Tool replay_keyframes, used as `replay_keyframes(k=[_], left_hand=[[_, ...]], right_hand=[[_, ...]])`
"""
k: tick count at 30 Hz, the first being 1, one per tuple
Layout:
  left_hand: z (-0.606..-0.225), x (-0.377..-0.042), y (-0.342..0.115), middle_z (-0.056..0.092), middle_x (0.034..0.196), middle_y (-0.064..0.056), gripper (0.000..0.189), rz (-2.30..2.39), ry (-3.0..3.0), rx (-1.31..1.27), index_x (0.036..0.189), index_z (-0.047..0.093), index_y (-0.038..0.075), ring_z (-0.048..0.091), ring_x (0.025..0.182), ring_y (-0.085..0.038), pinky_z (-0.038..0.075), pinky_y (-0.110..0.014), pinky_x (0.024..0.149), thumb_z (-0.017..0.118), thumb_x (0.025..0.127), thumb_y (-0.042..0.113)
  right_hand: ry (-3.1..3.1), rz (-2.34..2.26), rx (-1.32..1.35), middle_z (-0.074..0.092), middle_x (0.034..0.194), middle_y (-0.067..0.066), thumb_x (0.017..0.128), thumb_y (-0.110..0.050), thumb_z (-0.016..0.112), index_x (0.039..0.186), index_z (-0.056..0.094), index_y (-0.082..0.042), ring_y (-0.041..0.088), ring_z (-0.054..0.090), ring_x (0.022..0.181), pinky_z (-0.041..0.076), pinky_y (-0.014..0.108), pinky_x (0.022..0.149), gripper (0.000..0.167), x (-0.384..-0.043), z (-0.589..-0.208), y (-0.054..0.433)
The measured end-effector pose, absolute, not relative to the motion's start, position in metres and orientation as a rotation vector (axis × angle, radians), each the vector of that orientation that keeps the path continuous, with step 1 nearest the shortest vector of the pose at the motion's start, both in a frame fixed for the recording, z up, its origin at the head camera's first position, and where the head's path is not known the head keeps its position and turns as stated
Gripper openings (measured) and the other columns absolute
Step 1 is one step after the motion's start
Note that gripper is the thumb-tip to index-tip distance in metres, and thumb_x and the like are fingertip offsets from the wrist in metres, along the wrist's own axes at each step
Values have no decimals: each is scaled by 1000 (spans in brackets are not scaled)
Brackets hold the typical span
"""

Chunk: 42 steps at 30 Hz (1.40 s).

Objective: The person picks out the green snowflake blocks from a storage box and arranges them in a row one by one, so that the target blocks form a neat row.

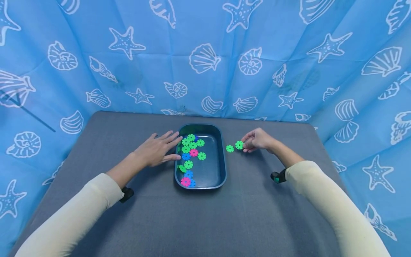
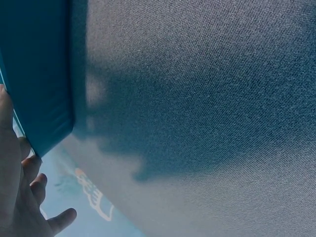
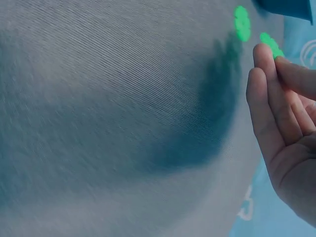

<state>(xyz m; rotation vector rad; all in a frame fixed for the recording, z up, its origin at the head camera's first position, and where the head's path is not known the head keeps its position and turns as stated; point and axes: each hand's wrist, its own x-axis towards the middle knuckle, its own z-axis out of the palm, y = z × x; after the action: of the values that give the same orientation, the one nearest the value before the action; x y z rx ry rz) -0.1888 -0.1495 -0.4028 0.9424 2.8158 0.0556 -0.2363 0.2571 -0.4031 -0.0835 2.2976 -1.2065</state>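
My right hand (image 1: 258, 139) pinches a green notched plastic disc (image 1: 239, 145) between thumb and fingers, just above the table to the right of the tray. In the right wrist view the held disc (image 3: 271, 45) pokes out past the fingertips. A second green disc (image 1: 229, 148) lies on the table between that hand and the tray. The dark blue rectangular tray (image 1: 213, 171) has several green, blue and pink discs along its left side, some overlapping. My left hand (image 1: 155, 150) is spread with straight fingers, its fingertips at the tray's left rim; in the left wrist view it lies along the tray's wall (image 2: 37, 74).
A grey cloth-covered table (image 1: 257, 214) extends around the tray. Behind it and at both sides hangs a blue curtain (image 1: 179, 35) with white shell and starfish prints. Dark straps with small devices (image 1: 278, 176) sit at the wrists, below the pale sleeves.
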Motion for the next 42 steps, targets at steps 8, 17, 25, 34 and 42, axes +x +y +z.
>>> replay_keyframes(k=[8,17,25,34,42], left_hand=[[-402,-188,-149,22,164,-11,82,53,2814,936,158,28,15,20,150,-34,23,-68,111,49,96,63],[-404,-188,-150,22,164,-12,82,57,2813,937,158,27,14,20,150,-35,23,-68,111,50,96,62],[-403,-189,-150,22,164,-12,82,67,2808,931,158,28,14,19,150,-34,22,-68,112,50,96,63],[-404,-189,-150,22,164,-11,82,62,2811,947,159,27,15,19,150,-34,24,-67,111,49,96,63],[-404,-190,-149,21,164,-11,83,44,2812,942,159,26,16,18,151,-33,24,-67,111,49,96,64]], right_hand=[[2265,-1253,87,74,84,16,95,6,60,119,59,16,19,73,73,60,37,75,26,-232,-423,256],[2269,-1223,144,74,83,14,95,3,63,118,60,15,17,73,72,60,37,76,26,-232,-423,254],[2271,-1210,172,75,83,15,95,2,64,114,62,15,17,74,74,60,36,77,24,-230,-421,253],[2310,-1186,177,75,83,16,95,3,64,109,65,16,18,74,72,60,36,75,19,-228,-421,253],[2370,-1196,143,74,88,20,94,2,65,106,65,15,22,75,76,59,42,80,18,-234,-406,246]])
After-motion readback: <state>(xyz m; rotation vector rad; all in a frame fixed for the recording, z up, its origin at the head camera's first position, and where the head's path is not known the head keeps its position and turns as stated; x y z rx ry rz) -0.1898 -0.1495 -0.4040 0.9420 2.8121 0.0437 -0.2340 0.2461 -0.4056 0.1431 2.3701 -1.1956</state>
